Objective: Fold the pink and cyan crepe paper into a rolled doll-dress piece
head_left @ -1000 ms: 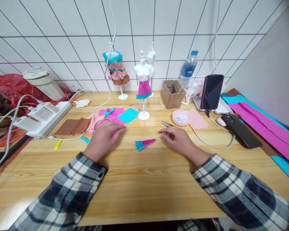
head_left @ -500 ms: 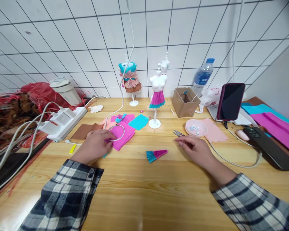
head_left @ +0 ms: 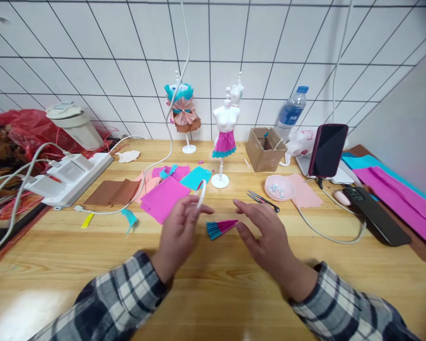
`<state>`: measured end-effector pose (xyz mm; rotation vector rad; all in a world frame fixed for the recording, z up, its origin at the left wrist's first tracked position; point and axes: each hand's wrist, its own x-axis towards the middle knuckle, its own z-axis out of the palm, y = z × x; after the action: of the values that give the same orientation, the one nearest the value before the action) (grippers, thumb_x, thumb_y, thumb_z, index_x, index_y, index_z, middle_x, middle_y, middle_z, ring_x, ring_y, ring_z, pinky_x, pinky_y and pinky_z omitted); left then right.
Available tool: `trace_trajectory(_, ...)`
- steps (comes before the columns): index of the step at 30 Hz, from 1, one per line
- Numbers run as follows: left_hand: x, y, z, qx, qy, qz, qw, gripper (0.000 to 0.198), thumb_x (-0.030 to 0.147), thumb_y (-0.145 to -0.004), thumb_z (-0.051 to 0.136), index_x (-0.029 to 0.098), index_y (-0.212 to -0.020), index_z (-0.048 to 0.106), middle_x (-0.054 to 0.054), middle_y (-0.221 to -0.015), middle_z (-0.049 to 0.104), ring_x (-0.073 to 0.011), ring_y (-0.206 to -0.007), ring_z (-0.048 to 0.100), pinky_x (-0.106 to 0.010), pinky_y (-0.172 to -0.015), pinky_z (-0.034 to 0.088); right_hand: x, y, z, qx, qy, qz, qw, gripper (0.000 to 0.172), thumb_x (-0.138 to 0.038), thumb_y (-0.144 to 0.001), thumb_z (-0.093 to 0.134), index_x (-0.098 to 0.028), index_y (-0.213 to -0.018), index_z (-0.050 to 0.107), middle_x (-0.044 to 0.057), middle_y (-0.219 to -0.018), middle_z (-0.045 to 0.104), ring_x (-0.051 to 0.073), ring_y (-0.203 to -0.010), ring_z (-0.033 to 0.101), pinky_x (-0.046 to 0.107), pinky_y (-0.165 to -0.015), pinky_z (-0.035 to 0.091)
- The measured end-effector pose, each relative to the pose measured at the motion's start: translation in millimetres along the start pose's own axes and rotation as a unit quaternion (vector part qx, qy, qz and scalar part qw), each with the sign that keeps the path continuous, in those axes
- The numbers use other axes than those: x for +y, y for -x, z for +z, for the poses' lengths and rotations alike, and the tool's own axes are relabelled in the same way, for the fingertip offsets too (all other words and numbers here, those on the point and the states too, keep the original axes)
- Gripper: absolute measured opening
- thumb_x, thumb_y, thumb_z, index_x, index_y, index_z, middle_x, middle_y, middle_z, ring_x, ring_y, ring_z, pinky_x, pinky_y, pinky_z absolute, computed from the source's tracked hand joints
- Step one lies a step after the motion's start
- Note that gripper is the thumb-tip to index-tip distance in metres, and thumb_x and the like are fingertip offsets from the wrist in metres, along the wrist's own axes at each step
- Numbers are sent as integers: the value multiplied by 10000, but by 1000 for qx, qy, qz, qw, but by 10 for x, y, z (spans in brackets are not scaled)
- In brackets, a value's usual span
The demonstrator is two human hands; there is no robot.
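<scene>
My left hand [head_left: 179,232] holds a thin white tape roll [head_left: 202,193], tipped up on edge between the fingers. Just to its right a pleated paper fan [head_left: 220,228], teal at the wide end and magenta at the narrow one, lies on the table. My right hand [head_left: 264,232] is open over the table, thumb and fingers apart, with the thumb near the fan's narrow tip. Beyond those fingers lie small thread snips [head_left: 264,199]. Folded magenta crepe paper [head_left: 165,199] is behind my left hand. Behind the fan stands a white mini dress form [head_left: 226,118] wearing a magenta and teal skirt.
Another dress form [head_left: 184,106] in teal, pink and brown ruffles stands by the wall. A cardboard box [head_left: 266,154], water bottle [head_left: 291,111], pink bead dish [head_left: 279,188] and phones [head_left: 376,213] are at right. A power strip [head_left: 78,182] and cables occupy the left.
My left hand has picked the tape roll up off the magenta paper and brought it right, towards the fan. My right hand has left the snips and moved left, opening beside the fan.
</scene>
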<state>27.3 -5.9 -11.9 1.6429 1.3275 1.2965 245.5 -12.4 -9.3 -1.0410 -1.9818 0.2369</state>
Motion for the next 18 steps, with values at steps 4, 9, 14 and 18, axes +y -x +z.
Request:
trace_trajectory(4, 92, 189, 367, -74, 122, -32, 989, 235, 369, -973, 481, 219, -1143, 420, -87, -1028, 743, -178, -899, 704, -333, -847, 523, -189, -33, 94, 22, -13, -28, 999, 443, -237, -920, 593, -228, -1355, 512, 61, -1106, 682, 201, -978, 609, 380, -865, 470)
trace_trajectory(9, 96, 267, 381, -109, 108, -29, 988, 221, 336, -972, 489, 218, -1151, 438, -107, -1100, 729, -197, -997, 699, -338, -872, 527, -183, -34, 138, 69, -22, 13, 997, 226, -241, -889, 647, -252, -1114, 658, 25, -962, 710, 184, -862, 630, 354, -791, 489)
trace_trajectory(14, 91, 285, 345, -119, 37, -21, 992, 202, 321, -963, 489, 223, -1135, 447, -83, -1100, 731, -185, -1007, 702, -306, -858, 527, -141, -24, 156, 76, -28, 36, 996, 310, -236, -884, 654, -251, -1193, 634, 30, -950, 708, 173, -819, 631, 331, -737, 502)
trace_trajectory(18, 91, 277, 343, -118, 11, -24, 993, 202, 326, -961, 487, 227, -1134, 454, -59, -1051, 746, -174, -966, 712, -288, -831, 521, -130, -21, 151, 90, -4, 9, 996, 73, -233, -867, 683, -245, -934, 709, 14, -853, 708, 156, -784, 632, 306, -729, 493)
